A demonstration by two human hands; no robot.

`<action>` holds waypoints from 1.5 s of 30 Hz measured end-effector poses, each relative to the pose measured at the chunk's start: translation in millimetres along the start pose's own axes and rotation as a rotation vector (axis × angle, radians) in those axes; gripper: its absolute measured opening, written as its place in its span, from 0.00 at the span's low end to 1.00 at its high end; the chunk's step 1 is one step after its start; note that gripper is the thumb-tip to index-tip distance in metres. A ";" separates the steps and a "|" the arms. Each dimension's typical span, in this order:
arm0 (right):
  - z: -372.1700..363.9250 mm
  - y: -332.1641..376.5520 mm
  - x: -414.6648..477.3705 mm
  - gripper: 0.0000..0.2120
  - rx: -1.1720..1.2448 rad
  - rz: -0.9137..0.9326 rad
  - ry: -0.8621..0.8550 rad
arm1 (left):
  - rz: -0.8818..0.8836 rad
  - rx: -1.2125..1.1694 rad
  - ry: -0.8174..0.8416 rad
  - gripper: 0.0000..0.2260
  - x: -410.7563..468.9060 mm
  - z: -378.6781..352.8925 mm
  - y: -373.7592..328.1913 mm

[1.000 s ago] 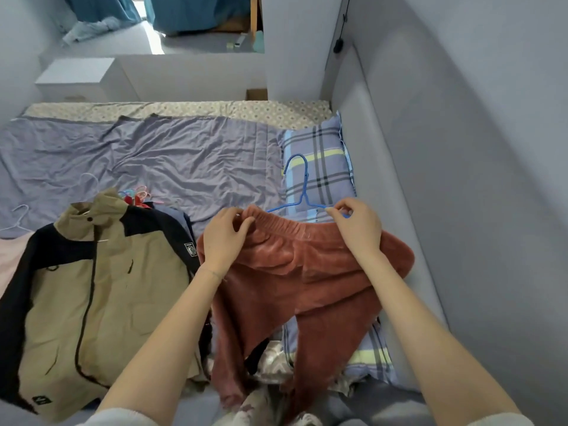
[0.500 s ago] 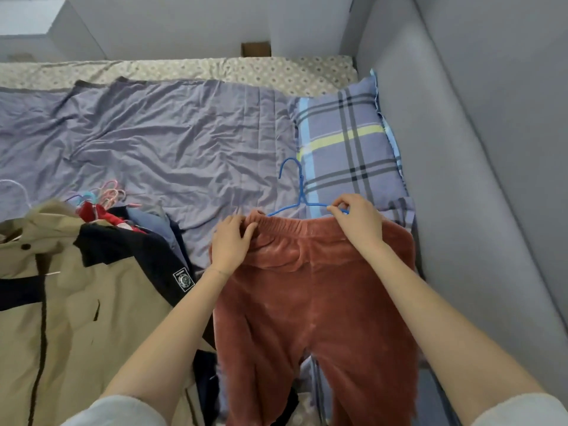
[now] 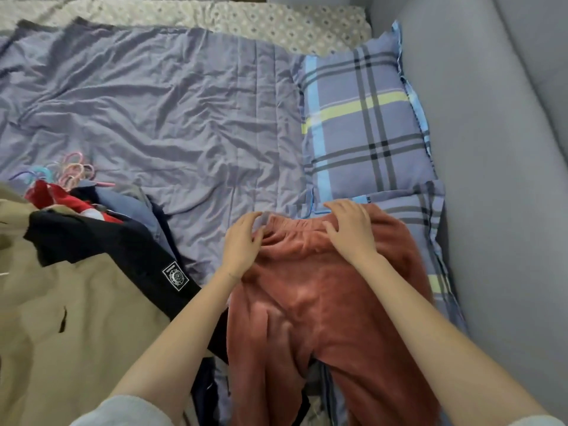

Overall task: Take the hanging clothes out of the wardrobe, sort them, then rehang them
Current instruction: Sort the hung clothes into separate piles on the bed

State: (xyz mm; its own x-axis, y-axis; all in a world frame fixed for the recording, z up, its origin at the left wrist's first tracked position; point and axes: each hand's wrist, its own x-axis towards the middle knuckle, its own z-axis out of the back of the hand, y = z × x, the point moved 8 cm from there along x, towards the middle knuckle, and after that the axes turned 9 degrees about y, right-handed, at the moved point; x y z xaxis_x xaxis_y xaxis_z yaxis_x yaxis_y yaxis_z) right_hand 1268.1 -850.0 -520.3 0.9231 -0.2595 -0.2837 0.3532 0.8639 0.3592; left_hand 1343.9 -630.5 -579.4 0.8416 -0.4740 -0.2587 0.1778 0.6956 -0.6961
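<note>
Head view is showing the rust-red fleece trousers [image 3: 307, 302] lying on the bed, their waistband reaching just short of the plaid pillow [image 3: 362, 118] and their legs running back toward the person. The left hand [image 3: 242, 241] and right hand [image 3: 350, 232] are resting on the waistband with fingers spread and only lightly bent, pressing the cloth rather than gripping it. The waistband is bunching between them, so smoothing it may be trapping a fold. The trousers' left edge is lying against the khaki and black jacket [image 3: 76, 302], so the sorted heaps are likely risking a mix-up. The tangled pink hangers [image 3: 73, 170] beyond the jacket may be waiting to snag when one is pulled for rehanging.
</note>
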 end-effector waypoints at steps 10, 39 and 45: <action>84.8 123.7 -122.0 0.22 0.334 0.015 -0.049 | -0.177 0.040 -0.143 0.17 -126.1 128.8 -82.8; 22.4 429.9 -315.5 0.24 0.322 0.301 -0.002 | 0.041 0.077 -0.395 0.19 -430.3 365.4 68.0; -31.7 489.3 -212.5 0.25 0.277 0.242 0.081 | 0.121 0.028 -0.348 0.20 -349.2 421.4 167.4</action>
State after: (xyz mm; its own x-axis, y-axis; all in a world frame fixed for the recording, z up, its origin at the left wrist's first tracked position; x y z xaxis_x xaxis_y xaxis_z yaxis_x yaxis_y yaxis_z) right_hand 1239.9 -358.5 -312.5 0.9739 -0.0174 -0.2263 0.1638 0.7439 0.6479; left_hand 1294.6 -121.0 -323.4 0.9797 -0.1786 -0.0911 0.0761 0.7519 -0.6549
